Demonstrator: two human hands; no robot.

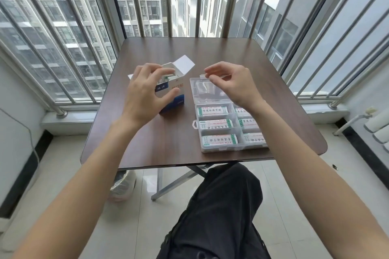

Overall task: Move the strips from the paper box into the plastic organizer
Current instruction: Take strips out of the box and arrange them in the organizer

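Note:
A white and blue paper box stands on the table with its lid flap open; packs of strips show at its mouth. My left hand grips the box from the near side, fingers curled over its top. To the right lies the clear plastic organizer. Several near compartments hold white strip packs with green ends; the far compartments look bare. My right hand hovers over the organizer's far end, fingers curled and apart, nothing visible in it.
The dark wooden table stands against a metal balcony railing. My crossed legs in black trousers are under the near edge. A shoe in a plastic cover rests on the tiled floor.

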